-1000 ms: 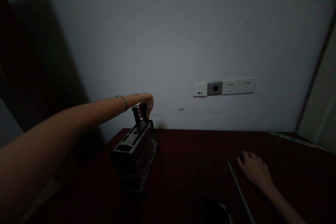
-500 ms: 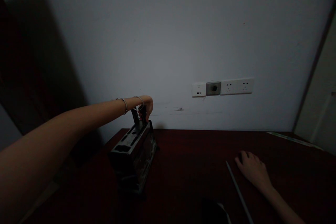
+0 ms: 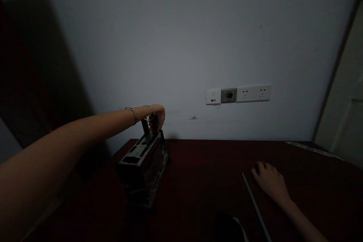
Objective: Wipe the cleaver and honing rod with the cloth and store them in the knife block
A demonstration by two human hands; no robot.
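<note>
At the left of the table stands a dark knife block [image 3: 138,170] with several slots along its top. My left hand [image 3: 160,115] bends down over its far end, fingers wrapped round a black handle [image 3: 153,123] that rises from the top. A second dark upright handle [image 3: 145,126] stands just nearer, partly behind my wrist. What is under the handles is hidden inside the block. On the right, my right hand [image 3: 270,181] lies on the tabletop, holding nothing, fingers loosely bent and a little apart. A long thin grey rod [image 3: 255,204] lies to its left, not touching it.
The dark red table [image 3: 198,166] meets a pale wall with a row of sockets and a switch [image 3: 238,94]. A dark object with a light edge [image 3: 231,228] is cut off at the bottom. A thin flat strip [image 3: 314,150] lies at the back right. A door [image 3: 347,113] is at far right.
The view has shifted very slightly, so things on the right sit a little further left. Both hands keep their places, the left one still on the handle.
</note>
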